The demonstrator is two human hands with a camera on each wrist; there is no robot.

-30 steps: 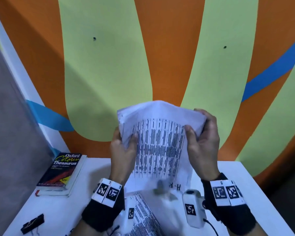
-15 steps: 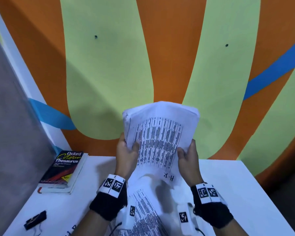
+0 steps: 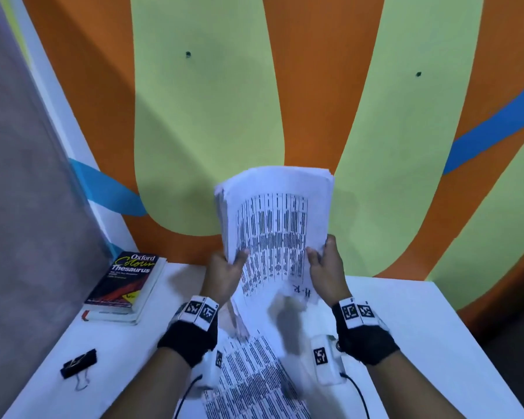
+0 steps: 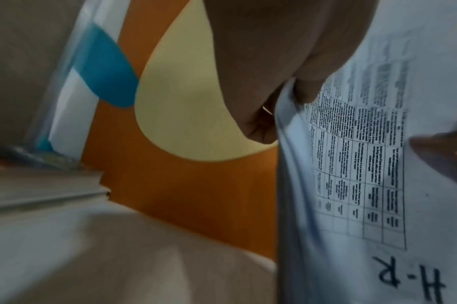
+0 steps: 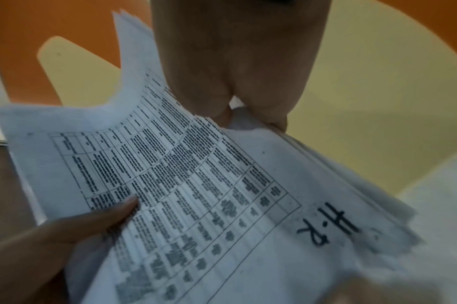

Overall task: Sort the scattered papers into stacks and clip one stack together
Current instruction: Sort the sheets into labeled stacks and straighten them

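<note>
Book (image 3: pixel 124 285) and binder clip (image 3: pixel 78 363) occupy the table's (image 3: pixel 421 328) left; right side lies bare

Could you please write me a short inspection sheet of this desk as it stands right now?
Surface: white table, bare toward the right.
Job's things: paper stack held upright above the table, top sheet a printed grid marked "H-R"; more printed sheets lying flat near the front edge; black binder clip lying unused at front left.
Clutter: Oxford thesaurus lying on another book at back left.
Hands: left hand and right hand each grip a side of the stack.
Cables: black leads run from the wrist cameras.
Surroundings: orange, green and blue painted wall behind.
</note>
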